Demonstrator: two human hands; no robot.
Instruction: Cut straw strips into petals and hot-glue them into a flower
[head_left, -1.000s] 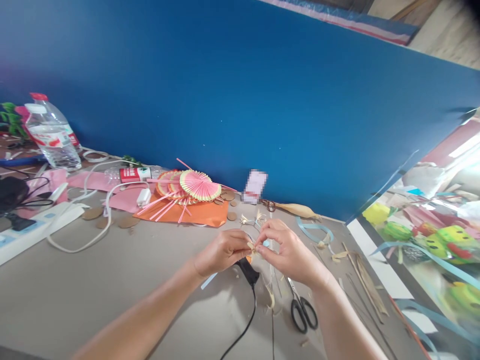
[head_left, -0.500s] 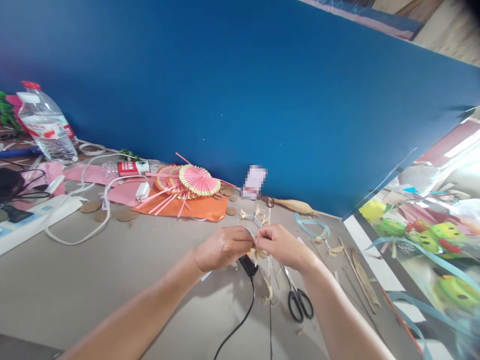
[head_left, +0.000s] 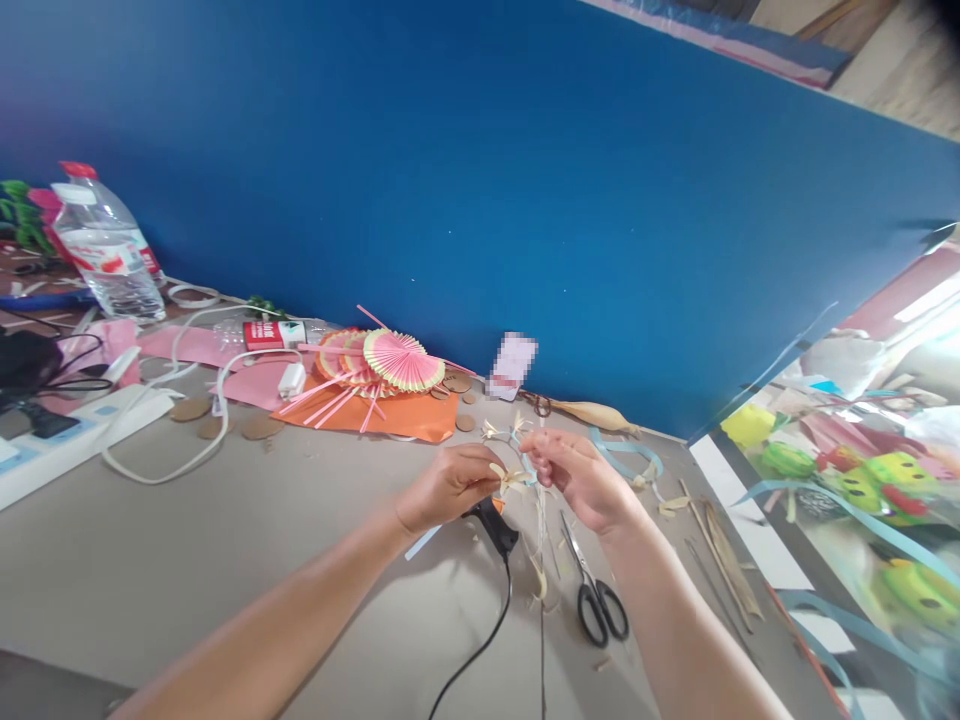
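Note:
A small cream flower, seemingly of dried husk, is pinched between the thumb and fingers of my left hand. Just to its right, my right hand is raised with loosely bent fingers, and I see nothing held in it. Beneath my hands lies a black corded tool like a hot-glue gun, its front partly hidden by my left hand. Scissors with black handles rest on the table below my right hand. More cream petals and a light-blue ribbon lie behind my hands.
A blue panel borders the grey table at the back. Pink paper fans lie on orange sheet material. Water bottles, a white power strip and cables are at left. Dry husk strips lie at right.
My right hand has come off the flower and moved slightly up and right, its fingers loosening. My left hand keeps hold of the flower, which now shows more fully.

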